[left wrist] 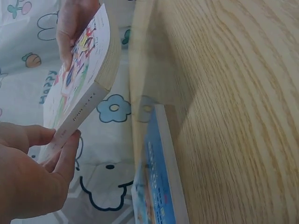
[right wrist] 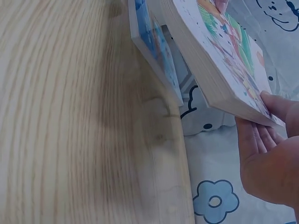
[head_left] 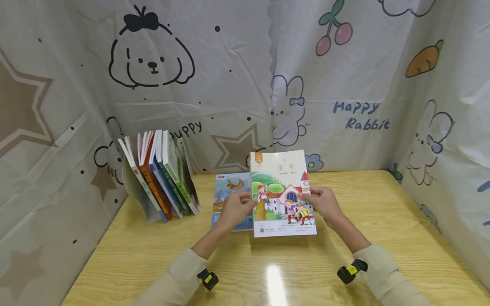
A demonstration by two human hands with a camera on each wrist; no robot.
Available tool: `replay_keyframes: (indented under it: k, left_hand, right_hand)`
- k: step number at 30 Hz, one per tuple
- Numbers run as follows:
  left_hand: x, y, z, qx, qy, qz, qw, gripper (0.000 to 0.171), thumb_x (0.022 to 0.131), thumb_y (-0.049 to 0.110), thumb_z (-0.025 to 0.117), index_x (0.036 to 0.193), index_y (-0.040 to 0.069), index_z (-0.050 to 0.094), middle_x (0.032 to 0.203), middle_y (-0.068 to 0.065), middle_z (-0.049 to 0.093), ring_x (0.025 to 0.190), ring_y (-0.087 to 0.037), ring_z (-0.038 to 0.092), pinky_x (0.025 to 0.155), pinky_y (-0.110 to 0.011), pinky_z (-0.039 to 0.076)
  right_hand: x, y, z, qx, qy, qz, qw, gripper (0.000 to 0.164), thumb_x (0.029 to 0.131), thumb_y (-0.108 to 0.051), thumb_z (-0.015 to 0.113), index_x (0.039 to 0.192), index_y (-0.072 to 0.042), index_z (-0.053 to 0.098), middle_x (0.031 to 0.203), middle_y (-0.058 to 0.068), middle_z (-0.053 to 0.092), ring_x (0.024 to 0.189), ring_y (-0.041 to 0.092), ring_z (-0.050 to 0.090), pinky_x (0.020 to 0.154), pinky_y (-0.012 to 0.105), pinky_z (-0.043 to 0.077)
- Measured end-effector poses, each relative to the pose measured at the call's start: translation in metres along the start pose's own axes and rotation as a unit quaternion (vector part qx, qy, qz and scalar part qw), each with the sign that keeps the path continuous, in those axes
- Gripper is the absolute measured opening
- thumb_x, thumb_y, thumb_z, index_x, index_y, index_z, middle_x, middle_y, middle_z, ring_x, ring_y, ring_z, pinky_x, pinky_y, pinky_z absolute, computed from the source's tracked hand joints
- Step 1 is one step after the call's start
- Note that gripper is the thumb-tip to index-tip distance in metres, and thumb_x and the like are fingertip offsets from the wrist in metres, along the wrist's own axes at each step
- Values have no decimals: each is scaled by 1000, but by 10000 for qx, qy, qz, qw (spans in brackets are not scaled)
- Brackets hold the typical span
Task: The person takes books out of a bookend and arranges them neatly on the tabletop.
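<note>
Cartoon-printed cloth (head_left: pixel 233 55) is hanging round a wood-grain counter (head_left: pixel 383 229), and a streak of glare is lying across the near part of the top. A person is holding up a thick paperback titled 童年 (head_left: pixel 283 195), and neither grip is free. The left grip (head_left: pixel 239 210) is pinching the spine side, thumb above and fingers beneath; the right grip (head_left: pixel 323 204) is pinching the page-edge side the same way, its thumb resting on the illustrated cover. Both wrist views are showing the paperback hanging clear of the counter, with its cover tilting up toward the person.

For a sound hold, the spine side should probably be bearing most of the weight, while the page-edge side is getting only light, even pressure, so that the leaves are not fanning or bowing. Matching the height of both sides would be helping too.

Just left of the paperback, a blue-covered book (head_left: pixel 222 191) is lying flat on the counter, partly hidden behind it and the left grip; its nearness seems to be calling for some clearance. Farther left, a row of books (head_left: pixel 157 170) is leaning inside a bookend (head_left: pixel 138 199).
</note>
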State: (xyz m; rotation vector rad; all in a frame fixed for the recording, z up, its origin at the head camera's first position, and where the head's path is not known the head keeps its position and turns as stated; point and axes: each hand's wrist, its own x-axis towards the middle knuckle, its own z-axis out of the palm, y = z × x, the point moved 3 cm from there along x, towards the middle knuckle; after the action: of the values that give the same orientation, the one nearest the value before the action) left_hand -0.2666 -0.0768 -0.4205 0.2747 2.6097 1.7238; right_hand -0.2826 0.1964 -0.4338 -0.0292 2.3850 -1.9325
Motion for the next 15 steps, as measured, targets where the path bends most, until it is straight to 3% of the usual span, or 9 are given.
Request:
replay_keyframes:
  k: [3,6,9,13,15]
  left_hand:
    - [4,-1,3,-2,-30,-8,10000,22,94,15,69,108,-2,72,101,-15,74,76,-20,72,56,-25,48]
    - [8,0,7,-23,-103,20,9999,15,94,14,69,91,-1,70,90,-13,74,73,-22,72,48,-24,40]
    - [12,-1,11,-29,-98,18,9999,18,93,13,69,78,5,64,77,-6,71,68,-19,69,45,-24,32]
    - [17,-2,18,7,-141,-36,9999,28,93,13,69,68,8,55,58,2,53,53,-13,52,44,-23,28]
    - [18,-3,21,13,-194,-83,9998,31,94,12,68,66,7,55,53,0,49,51,-17,52,44,-24,27]
  right_hand:
    - [2,4,-1,4,54,142,9999,50,96,-24,70,131,9,59,102,14,73,81,15,69,70,27,57]
    - [4,6,-4,-20,122,245,9996,49,96,-24,69,131,8,60,102,13,73,80,14,69,70,27,56]
    - [7,9,-7,-45,185,310,9993,48,96,-25,69,131,8,61,101,12,73,80,13,68,69,26,56]
    - [9,13,-10,-133,261,432,9986,48,97,-26,69,131,7,61,99,10,73,79,12,67,68,26,55]
    - [9,15,-11,-178,291,487,9982,48,97,-26,69,131,7,61,98,10,73,78,12,67,68,26,54]
